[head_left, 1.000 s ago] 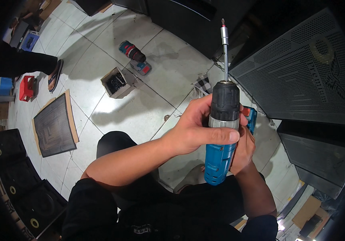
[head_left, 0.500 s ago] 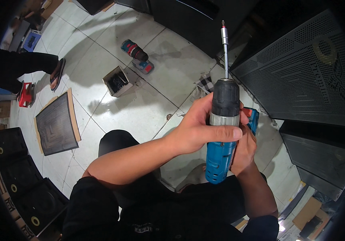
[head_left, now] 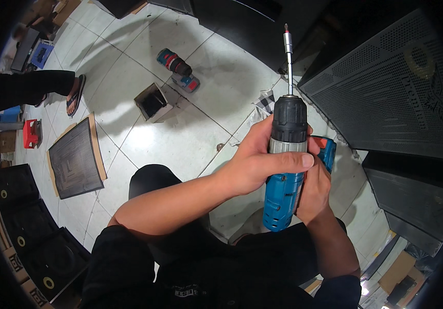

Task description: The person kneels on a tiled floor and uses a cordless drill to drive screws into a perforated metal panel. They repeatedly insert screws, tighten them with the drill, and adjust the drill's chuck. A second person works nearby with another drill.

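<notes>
Plainly, both hands are at a teal-and-black drill (head_left: 282, 201), which is held up above the floor, to the right of the small open box (head_left: 163, 113) and nearer the wearer. The left hand (head_left: 255, 162) grips it around the silver collar, thumb across the top. The right hand (head_left: 315, 189) lies against its right side, partly behind the body; most of its fingers are hidden, so I cannot tell how they are closed. A slim silver bit (head_left: 290, 72) points away from the wearer out of the chuck.

The box, with dark contents, stands on a floor of pale, glossy tiles (head_left: 193, 136) with dark joints, smudges and broad soft shadows. Just beyond the box, slightly to its right, a second drill (head_left: 175, 63) rests on the tiles. Left of the box are a dark mesh panel (head_left: 77, 157) lying on cardboard, a sandalled foot (head_left: 75, 97) of another person and, farther out, a red plastic item (head_left: 31, 134). Black speaker cabinets (head_left: 51, 262) line up left of the box, toward the wearer. Well to its right leans a large perforated grille (head_left: 376, 95).
</notes>
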A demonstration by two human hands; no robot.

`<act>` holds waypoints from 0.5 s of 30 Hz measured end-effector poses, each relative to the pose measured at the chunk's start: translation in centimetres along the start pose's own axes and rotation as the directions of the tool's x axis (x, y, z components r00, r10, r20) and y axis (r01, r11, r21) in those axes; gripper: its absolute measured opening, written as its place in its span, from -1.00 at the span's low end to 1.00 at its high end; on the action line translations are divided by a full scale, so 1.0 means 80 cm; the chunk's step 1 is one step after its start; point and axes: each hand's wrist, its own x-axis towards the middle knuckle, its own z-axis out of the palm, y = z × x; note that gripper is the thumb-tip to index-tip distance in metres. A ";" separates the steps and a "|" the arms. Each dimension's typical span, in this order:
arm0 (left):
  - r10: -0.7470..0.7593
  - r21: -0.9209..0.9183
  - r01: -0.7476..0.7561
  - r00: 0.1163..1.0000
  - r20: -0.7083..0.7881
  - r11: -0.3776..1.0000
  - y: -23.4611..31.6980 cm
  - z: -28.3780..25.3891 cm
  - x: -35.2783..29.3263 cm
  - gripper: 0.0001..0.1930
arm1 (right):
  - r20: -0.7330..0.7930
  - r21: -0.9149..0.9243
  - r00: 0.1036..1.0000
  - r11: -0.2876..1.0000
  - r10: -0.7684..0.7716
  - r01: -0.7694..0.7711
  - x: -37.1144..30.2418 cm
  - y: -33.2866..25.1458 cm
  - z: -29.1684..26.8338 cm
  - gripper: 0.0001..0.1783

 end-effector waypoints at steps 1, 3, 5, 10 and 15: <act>0.010 0.006 -0.010 1.000 0.007 1.000 0.000 0.000 0.000 -0.49 | 0.002 -0.006 1.000 1.000 -0.007 0.007 0.000 0.001 0.000 -0.47; 0.007 0.019 -0.006 1.000 -0.012 1.000 0.001 0.001 -0.001 -0.51 | -0.002 -0.021 1.000 1.000 -0.012 0.012 -0.001 0.003 0.000 -0.43; -0.010 0.035 0.013 0.998 -0.062 0.999 0.001 0.003 -0.002 -0.54 | 0.012 -0.041 1.000 0.999 0.016 -0.015 -0.002 0.002 0.002 -0.39; -0.128 -0.042 0.124 0.981 -0.145 0.991 0.005 0.003 -0.002 -0.66 | 0.073 0.020 0.997 0.999 0.039 -0.040 0.009 -0.007 0.001 -0.43; -0.003 0.222 0.037 0.988 -0.152 0.974 0.002 -0.001 -0.002 -0.70 | 0.143 -0.008 0.989 0.999 -0.042 0.044 0.030 -0.006 -0.042 -0.50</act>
